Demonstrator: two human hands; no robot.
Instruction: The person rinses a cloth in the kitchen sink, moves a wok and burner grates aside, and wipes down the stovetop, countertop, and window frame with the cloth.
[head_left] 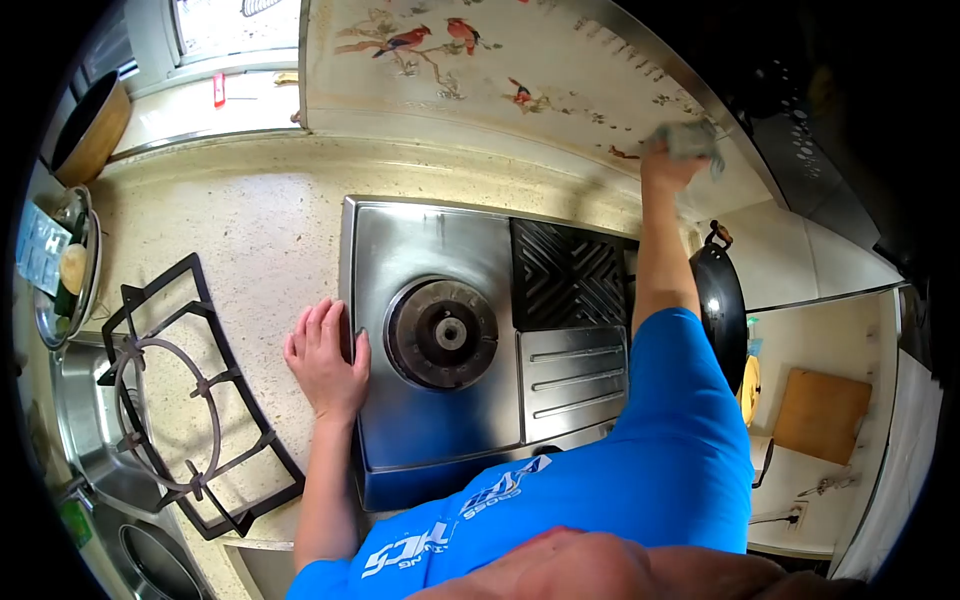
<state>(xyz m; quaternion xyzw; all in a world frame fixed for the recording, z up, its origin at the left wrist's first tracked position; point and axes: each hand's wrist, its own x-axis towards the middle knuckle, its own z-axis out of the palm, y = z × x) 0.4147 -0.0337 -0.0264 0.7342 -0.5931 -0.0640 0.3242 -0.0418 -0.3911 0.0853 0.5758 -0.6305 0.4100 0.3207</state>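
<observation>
My right hand is closed on a grey-green cloth, which presses against the wall panel painted with red birds, beneath the range hood. The arm reaches across the right side of the steel stove. My left hand lies on the counter at the stove's left edge, its fingers apart and nothing in it. Between my arms is the bare round burner. A black pan support rests on the counter to the left.
A black wok stands upright right of my right arm. The range hood overhangs the upper right. The sink and a plate rack are at far left. A cutting board leans at far right.
</observation>
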